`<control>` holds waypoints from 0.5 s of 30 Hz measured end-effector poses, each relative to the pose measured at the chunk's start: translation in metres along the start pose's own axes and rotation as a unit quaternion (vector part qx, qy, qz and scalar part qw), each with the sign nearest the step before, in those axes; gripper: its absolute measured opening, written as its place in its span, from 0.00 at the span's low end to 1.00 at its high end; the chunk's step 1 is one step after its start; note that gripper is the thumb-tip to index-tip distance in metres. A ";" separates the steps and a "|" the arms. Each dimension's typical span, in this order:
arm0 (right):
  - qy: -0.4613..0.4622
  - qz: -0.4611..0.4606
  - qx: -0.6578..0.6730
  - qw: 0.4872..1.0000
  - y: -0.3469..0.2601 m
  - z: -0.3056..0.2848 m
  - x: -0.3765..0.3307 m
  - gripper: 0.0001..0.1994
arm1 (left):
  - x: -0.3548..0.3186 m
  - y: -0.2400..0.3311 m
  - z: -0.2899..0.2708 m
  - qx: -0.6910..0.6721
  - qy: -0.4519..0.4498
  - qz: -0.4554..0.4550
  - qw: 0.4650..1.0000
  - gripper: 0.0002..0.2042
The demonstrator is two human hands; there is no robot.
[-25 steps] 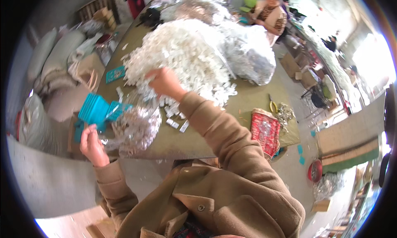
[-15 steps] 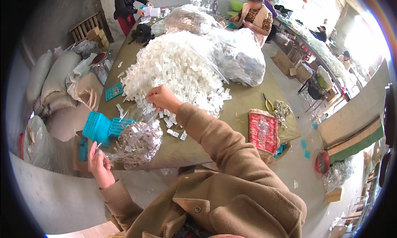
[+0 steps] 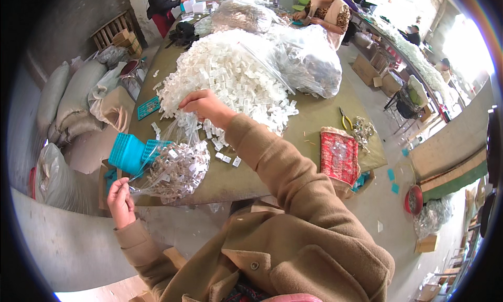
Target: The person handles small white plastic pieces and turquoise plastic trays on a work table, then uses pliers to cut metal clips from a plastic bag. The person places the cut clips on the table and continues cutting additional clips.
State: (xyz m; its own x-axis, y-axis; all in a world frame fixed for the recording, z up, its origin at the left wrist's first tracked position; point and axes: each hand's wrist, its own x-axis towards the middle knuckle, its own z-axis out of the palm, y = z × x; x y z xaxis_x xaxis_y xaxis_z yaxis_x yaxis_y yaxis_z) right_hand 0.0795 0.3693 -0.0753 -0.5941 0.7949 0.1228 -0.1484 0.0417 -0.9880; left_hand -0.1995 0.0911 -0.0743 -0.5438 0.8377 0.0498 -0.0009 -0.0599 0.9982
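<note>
Right at the near edge of the olive-green table [image 3: 314, 118] sits a clear plastic bag [image 3: 175, 168] stuffed with small white plastic pieces. Her left hand [image 3: 121, 201] pinches the bag's lower corner, off the table edge; her right hand [image 3: 207, 107] grips its upper rim, fingers clenched, against the big white heap [image 3: 230, 71]. Turquoise trays [image 3: 131, 152] lie just beside the bag. Yellow-handled pliers [image 3: 343, 119] and a red patterned cushion [image 3: 339, 155] rest well apart.
</note>
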 end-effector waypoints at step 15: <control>-0.185 -0.014 -0.025 0.982 0.054 0.013 -0.024 0.39 | -0.008 -0.090 0.056 0.013 -0.071 0.192 0.979 0.60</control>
State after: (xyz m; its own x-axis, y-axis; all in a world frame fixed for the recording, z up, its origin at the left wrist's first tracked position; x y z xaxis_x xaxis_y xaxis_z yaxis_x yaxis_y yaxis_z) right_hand 0.0757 0.3445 -0.1306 -0.8388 0.5184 0.1664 -0.1351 0.0980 -0.9860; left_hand -0.1482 0.1203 -0.1626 -0.3768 0.8233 0.4244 0.2036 -0.3733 0.9051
